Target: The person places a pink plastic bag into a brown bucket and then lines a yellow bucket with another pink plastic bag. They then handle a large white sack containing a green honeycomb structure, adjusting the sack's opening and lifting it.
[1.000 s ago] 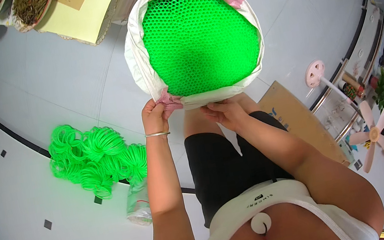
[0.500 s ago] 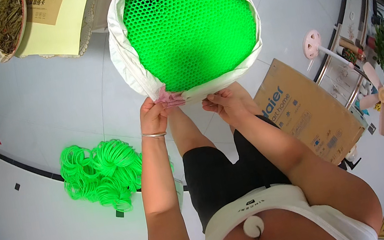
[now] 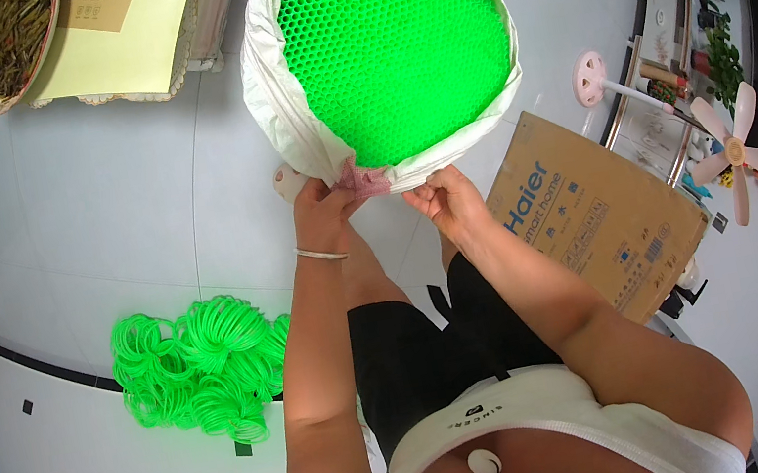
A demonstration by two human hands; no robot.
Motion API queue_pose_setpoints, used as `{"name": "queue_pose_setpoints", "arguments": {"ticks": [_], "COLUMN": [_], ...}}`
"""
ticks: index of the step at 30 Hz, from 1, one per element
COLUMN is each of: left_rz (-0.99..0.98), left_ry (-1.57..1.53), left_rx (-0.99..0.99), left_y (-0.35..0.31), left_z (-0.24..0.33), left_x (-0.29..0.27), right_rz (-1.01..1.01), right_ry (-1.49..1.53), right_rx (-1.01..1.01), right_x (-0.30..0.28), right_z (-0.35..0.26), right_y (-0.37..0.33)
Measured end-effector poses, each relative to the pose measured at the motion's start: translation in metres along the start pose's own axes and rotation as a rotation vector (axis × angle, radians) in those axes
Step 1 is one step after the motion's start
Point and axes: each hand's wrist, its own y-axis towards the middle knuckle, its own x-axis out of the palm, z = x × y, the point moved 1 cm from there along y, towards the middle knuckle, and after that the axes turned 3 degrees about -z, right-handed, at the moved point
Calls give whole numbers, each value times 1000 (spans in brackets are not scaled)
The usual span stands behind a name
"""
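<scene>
A white woven sack [image 3: 279, 103] with pink patches stands in front of me, its mouth facing up and its edge folded outward. Packed inside is a mass of bright green tubes [image 3: 398, 48], their round open ends showing like a honeycomb. At the near rim, my left hand [image 3: 323, 214] is closed on the sack's edge beside a pink patch. A little to the right, my right hand [image 3: 449, 201] pinches the same rim between thumb and fingers. Some of the left fingers are hidden under the cloth.
Bundles of green plastic rings [image 3: 205, 366] lie at the left. A large cardboard box [image 3: 600, 209] is at the right, near a pale pink fan [image 3: 736, 151]. A cloth-covered table [image 3: 137, 46] at the upper left holds a basket of dried stalks [image 3: 14, 42].
The sack sits slightly further right in the picture. My left hand has shifted right along with the rim and turned inward; my right hand stays at the near edge.
</scene>
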Motion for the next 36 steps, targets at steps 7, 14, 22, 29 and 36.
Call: {"name": "queue_pose_setpoints", "arguments": {"ticks": [7, 14, 22, 29, 36], "left_rz": [105, 191, -50, 179, 596], "left_ry": [-150, -33, 23, 865, 934], "left_rx": [-85, -103, 26, 159, 848], "left_y": [-3, -5, 11, 2, -9], "left_z": [-13, -26, -39, -16, 12], "left_x": [7, 14, -26, -9, -3], "right_rz": [25, 55, 109, 255, 11], "right_ry": [127, 90, -122, 34, 66], "right_rx": [72, 56, 45, -18, 150], "right_x": [6, 17, 6, -18, -17], "right_z": [3, 4, 7, 28, 28], "right_y": [-6, 1, 13, 62, 53]}}
